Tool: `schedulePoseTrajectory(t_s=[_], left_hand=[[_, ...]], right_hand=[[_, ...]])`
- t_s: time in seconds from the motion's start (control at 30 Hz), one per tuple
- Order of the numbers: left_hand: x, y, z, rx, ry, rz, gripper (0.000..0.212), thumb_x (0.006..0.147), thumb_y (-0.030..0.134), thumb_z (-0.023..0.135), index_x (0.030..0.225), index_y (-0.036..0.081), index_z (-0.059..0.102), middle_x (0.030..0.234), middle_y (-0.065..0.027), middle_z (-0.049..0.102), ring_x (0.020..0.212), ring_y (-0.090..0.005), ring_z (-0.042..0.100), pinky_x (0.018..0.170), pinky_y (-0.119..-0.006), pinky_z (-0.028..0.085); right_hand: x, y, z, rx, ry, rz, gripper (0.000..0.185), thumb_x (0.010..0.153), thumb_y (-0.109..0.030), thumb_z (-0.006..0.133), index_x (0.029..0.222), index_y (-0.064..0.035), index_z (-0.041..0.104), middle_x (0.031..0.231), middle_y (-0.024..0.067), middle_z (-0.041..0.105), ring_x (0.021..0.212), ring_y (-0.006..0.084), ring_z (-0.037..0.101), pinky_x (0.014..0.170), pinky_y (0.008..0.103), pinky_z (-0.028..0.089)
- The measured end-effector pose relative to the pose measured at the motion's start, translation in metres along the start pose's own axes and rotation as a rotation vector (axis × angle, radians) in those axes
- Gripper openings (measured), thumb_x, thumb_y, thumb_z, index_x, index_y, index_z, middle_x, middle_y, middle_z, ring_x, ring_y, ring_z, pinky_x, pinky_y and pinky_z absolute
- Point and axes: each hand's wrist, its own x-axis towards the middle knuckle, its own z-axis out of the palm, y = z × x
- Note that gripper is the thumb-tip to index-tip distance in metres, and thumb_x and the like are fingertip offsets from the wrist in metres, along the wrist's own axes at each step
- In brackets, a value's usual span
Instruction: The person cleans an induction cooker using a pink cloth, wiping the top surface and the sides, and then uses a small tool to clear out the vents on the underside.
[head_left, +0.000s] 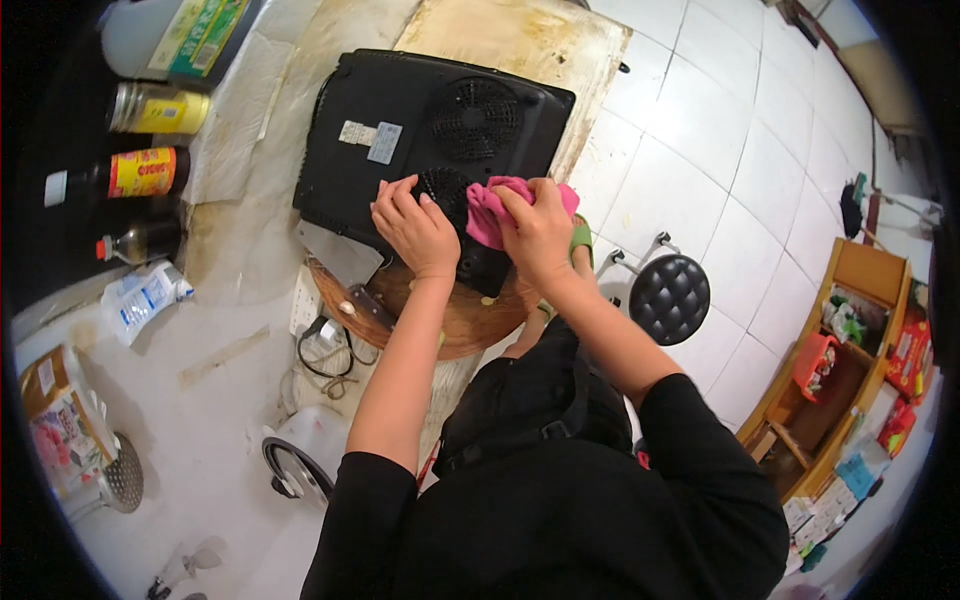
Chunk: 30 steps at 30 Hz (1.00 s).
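A black double induction cooker (352, 166), as far as its shape tells, lies with its underside up. It has two round fan grilles (477, 118) and pale labels bearing writing. My right hand (536, 232) grips a bunched pink cloth (487, 214) over the cooker's near right part. Beside the nearer grille, my left hand (420, 229) rests on the casing with its fingers bent and slightly apart, holding nothing. Under the cooker's near side shows a round wooden chopping board (465, 322), with a cleaver (352, 262) and a garlic clove (346, 308) on it.
A power strip (304, 300) with a plugged-in cord stands left of the board. Several bottles and jars, including a dark sauce bottle (146, 171), line the left side. A black padded stool (669, 300) stands on the tiled floor, and a wooden cabinet (821, 375) is farther right.
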Motion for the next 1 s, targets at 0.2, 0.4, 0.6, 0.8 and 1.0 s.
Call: schedulePoseTrajectory(t_s=[0.2, 0.4, 0.6, 0.8, 1.0], left_hand=[[-0.007, -0.006, -0.001, -0.088, 0.087, -0.061, 0.021, 0.095, 0.007, 0.045, 0.112, 0.001, 0.056, 0.119, -0.0154, 0.052, 0.121, -0.0357, 0.046, 0.103, -0.049, 0.036], [-0.005, 0.001, 0.001, -0.006, 0.008, -0.109, 0.02, 0.094, 0.003, 0.05, 0.112, 0.005, 0.056, 0.12, -0.0131, 0.052, 0.125, -0.0339, 0.044, 0.106, -0.048, 0.035], [-0.008, -0.002, -0.005, 0.049, 0.009, -0.125, 0.019, 0.095, 0.004, 0.051, 0.112, 0.007, 0.057, 0.12, -0.011, 0.053, 0.124, -0.033, 0.045, 0.107, -0.047, 0.034], [-0.003, 0.005, -0.006, 0.014, 0.039, -0.131, 0.022, 0.086, 0.002, 0.055, 0.107, 0.007, 0.059, 0.115, -0.0112, 0.055, 0.122, -0.0331, 0.048, 0.112, -0.049, 0.032], [-0.002, 0.003, -0.009, 0.031, 0.02, -0.14, 0.021, 0.089, 0.002, 0.053, 0.109, 0.008, 0.058, 0.118, -0.0109, 0.054, 0.124, -0.0335, 0.046, 0.105, -0.047, 0.035]], right_hand=[[0.016, 0.005, -0.011, -0.097, -0.161, -0.307, 0.025, 0.079, -0.015, 0.067, 0.103, -0.0127, 0.072, 0.102, 0.0097, 0.055, 0.092, 0.0283, 0.055, 0.069, 0.0364, 0.047], [0.059, -0.001, 0.026, -0.143, -0.138, -0.366, 0.019, 0.076, -0.017, 0.064, 0.094, -0.0151, 0.072, 0.095, 0.0073, 0.052, 0.09, 0.0269, 0.054, 0.069, 0.0363, 0.047], [0.047, 0.009, -0.01, -0.124, -0.339, -0.369, 0.015, 0.076, -0.016, 0.066, 0.091, -0.0177, 0.07, 0.094, 0.0067, 0.051, 0.089, 0.0268, 0.056, 0.069, 0.0363, 0.051], [0.1, -0.013, 0.048, -0.043, -0.287, -0.428, 0.01, 0.077, -0.016, 0.065, 0.087, -0.0155, 0.067, 0.093, 0.009, 0.052, 0.089, 0.0281, 0.057, 0.07, 0.0377, 0.051], [0.094, -0.009, 0.044, -0.025, -0.347, -0.525, 0.008, 0.081, -0.015, 0.06, 0.086, -0.0132, 0.067, 0.091, 0.0106, 0.051, 0.088, 0.0285, 0.058, 0.067, 0.0387, 0.051]])
